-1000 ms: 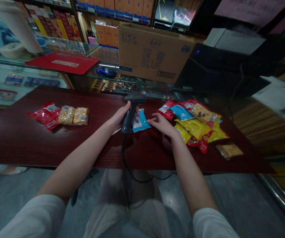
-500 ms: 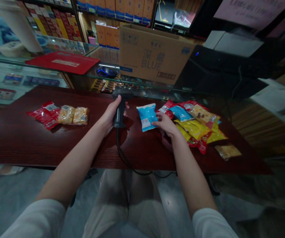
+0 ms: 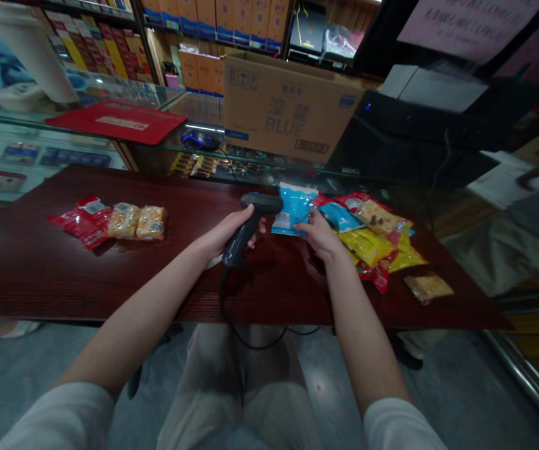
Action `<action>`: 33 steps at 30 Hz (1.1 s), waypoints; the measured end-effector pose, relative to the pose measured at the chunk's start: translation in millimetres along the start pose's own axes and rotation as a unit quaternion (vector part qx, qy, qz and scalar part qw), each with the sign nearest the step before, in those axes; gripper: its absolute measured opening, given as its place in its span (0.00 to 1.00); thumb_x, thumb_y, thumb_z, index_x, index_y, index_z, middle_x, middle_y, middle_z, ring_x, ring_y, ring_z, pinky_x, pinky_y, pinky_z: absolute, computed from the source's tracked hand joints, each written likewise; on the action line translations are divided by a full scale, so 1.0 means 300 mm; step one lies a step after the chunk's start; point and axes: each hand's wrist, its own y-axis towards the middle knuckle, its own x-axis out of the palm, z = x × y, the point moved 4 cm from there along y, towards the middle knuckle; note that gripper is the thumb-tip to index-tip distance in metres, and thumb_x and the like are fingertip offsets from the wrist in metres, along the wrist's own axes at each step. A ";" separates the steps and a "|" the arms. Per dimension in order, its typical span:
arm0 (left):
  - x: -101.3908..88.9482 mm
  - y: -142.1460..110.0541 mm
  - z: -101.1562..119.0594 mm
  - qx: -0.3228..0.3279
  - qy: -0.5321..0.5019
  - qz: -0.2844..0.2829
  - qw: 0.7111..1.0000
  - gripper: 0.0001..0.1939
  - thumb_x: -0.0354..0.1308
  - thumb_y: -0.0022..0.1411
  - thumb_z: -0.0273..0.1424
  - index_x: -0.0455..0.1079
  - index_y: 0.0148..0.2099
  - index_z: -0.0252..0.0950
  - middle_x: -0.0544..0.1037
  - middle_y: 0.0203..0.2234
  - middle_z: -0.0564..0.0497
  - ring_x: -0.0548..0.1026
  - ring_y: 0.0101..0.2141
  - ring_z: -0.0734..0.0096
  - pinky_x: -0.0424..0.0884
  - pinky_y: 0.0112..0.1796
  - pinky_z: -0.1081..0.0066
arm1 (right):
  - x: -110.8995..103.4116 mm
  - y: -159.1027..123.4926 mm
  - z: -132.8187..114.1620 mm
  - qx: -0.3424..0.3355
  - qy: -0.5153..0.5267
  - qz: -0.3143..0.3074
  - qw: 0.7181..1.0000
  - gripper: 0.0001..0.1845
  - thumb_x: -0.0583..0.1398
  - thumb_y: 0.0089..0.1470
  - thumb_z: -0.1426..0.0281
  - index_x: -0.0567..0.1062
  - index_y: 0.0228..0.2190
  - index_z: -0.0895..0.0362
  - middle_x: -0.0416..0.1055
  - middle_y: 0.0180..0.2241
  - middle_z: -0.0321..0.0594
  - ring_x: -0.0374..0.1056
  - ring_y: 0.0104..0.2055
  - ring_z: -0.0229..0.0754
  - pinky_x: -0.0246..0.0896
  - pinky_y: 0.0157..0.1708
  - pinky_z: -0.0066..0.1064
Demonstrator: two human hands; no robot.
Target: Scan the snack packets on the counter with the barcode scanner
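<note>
My left hand (image 3: 226, 232) grips a black corded barcode scanner (image 3: 250, 220) by its handle, the head pointing right. My right hand (image 3: 318, 232) holds a blue snack packet (image 3: 295, 206) upright just off the dark red table (image 3: 39, 269), its label side close in front of the scanner head. Directly right of that hand lies a heap of snack packets (image 3: 372, 240) in red, blue and yellow. A single yellowish packet (image 3: 427, 287) lies apart near the table's right front.
A red packet (image 3: 82, 219) and two yellowish packets (image 3: 137, 221) lie in a row at the table's left. Behind the table runs a glass counter with a red mat (image 3: 119, 122), a mouse (image 3: 198, 140), a cardboard box (image 3: 288, 109) and a black device (image 3: 414, 137). Shelves of boxes stand behind.
My right hand lifted the blue packet off the table and stood it upright. My left hand swung the scanner back to the right, its head now facing the packet.
</note>
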 end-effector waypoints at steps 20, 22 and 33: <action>0.009 -0.012 -0.008 0.020 0.065 -0.003 0.998 0.31 0.58 0.57 0.59 0.71 0.35 0.32 0.77 0.25 0.49 0.69 0.17 0.79 0.62 0.18 0.76 | -0.013 -0.004 -0.025 -0.040 -0.049 0.000 0.998 0.26 0.63 0.39 0.68 0.62 0.42 0.51 0.72 0.40 0.39 0.71 0.46 0.47 0.71 0.41 0.38; 0.010 -0.014 -0.007 0.018 0.071 -0.003 0.997 0.31 0.58 0.57 0.59 0.71 0.35 0.32 0.77 0.25 0.48 0.69 0.17 0.79 0.62 0.18 0.76 | -0.020 -0.002 -0.021 -0.036 -0.039 0.008 0.999 0.28 0.63 0.38 0.67 0.62 0.43 0.51 0.72 0.41 0.38 0.71 0.45 0.46 0.72 0.41 0.38; 0.001 -0.019 0.019 0.015 0.058 0.013 0.998 0.32 0.60 0.55 0.58 0.71 0.40 0.29 0.81 0.32 0.43 0.71 0.17 0.78 0.63 0.18 0.76 | -0.098 0.011 -0.037 -0.092 -0.065 0.104 0.988 0.30 0.64 0.42 0.67 0.59 0.47 0.50 0.73 0.42 0.39 0.73 0.45 0.47 0.70 0.47 0.44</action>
